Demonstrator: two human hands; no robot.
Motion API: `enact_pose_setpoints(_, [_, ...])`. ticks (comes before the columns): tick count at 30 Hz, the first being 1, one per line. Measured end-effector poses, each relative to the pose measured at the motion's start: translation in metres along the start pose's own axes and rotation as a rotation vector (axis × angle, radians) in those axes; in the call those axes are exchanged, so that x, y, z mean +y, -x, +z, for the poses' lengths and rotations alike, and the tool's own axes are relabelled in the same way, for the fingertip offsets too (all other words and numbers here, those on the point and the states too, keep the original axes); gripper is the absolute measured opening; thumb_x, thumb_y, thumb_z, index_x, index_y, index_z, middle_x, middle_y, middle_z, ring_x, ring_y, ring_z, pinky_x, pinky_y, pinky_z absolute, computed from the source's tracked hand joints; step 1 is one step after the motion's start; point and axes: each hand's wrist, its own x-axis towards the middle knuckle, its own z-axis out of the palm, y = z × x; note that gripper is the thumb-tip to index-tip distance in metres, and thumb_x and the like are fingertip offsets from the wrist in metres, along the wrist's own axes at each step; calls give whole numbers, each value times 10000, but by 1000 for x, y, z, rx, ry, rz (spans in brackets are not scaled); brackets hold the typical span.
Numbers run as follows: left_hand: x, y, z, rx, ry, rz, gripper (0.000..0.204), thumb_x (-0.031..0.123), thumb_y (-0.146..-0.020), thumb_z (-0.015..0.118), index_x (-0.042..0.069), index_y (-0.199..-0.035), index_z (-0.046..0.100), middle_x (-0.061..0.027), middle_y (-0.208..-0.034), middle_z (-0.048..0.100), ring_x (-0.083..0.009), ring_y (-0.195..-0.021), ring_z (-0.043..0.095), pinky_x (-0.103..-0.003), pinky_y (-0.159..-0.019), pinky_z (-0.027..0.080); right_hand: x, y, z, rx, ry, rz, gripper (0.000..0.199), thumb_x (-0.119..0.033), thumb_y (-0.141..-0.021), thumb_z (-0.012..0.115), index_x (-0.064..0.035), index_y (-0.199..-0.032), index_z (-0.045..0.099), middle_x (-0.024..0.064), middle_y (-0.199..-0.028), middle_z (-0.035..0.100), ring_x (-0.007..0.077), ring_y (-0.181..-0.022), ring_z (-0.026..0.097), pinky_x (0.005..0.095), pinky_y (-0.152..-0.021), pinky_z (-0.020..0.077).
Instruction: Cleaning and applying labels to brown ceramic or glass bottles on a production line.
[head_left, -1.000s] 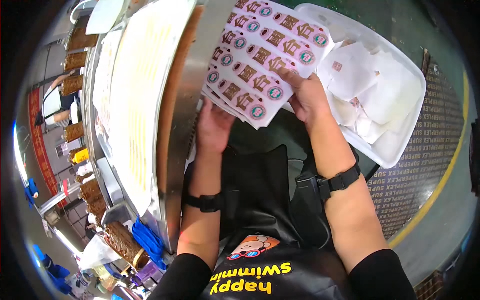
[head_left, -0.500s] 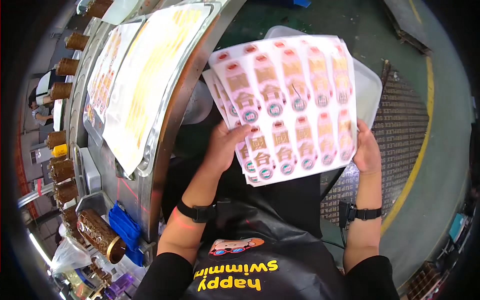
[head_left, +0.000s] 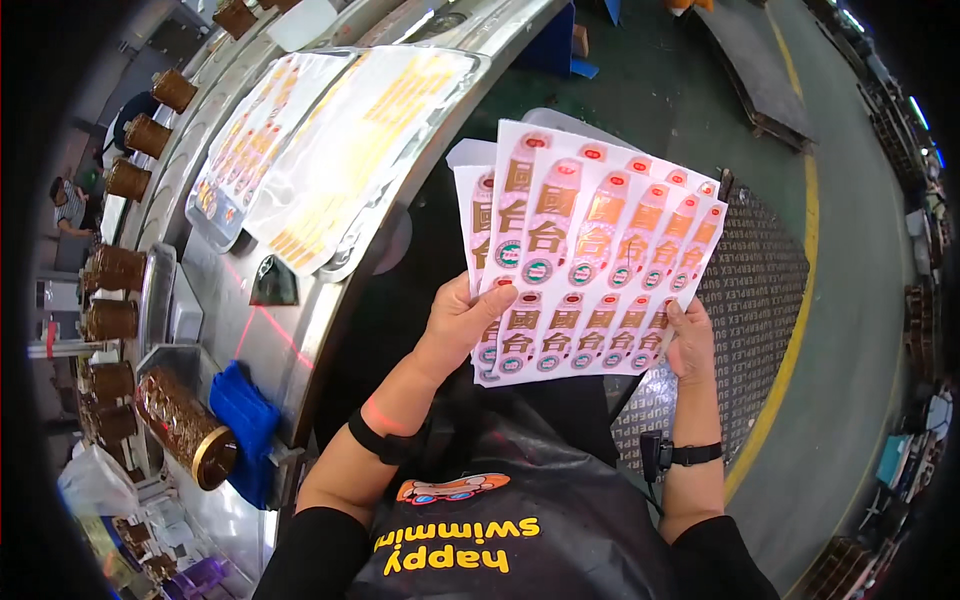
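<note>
Head view: fanned stack of white paper sheets [head_left: 598,270] w/ pink-gold bottle-shaped prints is pinched by bare L hand [head_left: 455,325] and bare R hand [head_left: 692,342] at opp. edges, before shiny black apron [head_left: 580,495]; step judged sheet-holding, even grip req'd for next move.

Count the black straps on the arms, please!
2: one flat black strap circles the forearm behind the left hand, another strap behind the right hand. Both hands hold white printed paper sheets. Black sleeves could hide more.

Left hand [head_left: 462,322] and right hand [head_left: 690,342] gripping fanned pink-and-gold printed sheets [head_left: 605,265] between them, metal desk [head_left: 290,335] to the hands' left, blue cloth [head_left: 243,425] below-left of them, black apron [head_left: 540,490] below, patterned board [head_left: 755,300] to their right.
</note>
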Motion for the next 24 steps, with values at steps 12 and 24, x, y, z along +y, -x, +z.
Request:
enact_pose_setpoints(12, [30, 41, -4, -1, -20, 175, 262, 98, -935, 489, -26, -1157, 553, -90, -1083, 624, -136, -974, 593, -293, -864, 470, 12, 13, 22, -18, -57, -7, 276, -21, -892, 536, -61, -1166, 530, 79, -1081, 607, 209, -973, 599, 386, -830, 518])
enact_pose_setpoints(24, [30, 63, -1, -159, -130, 221, 385, -61, -842, 492, -15, -1224, 498, -81, -1149, 595, -145, -1056, 556, -307, -928, 435, 22, 21, 5, -59, -68, -96, 358, -5, -842, 582, -67, -1189, 524, 41, -1109, 595, 166, -970, 570, 346, -862, 461])
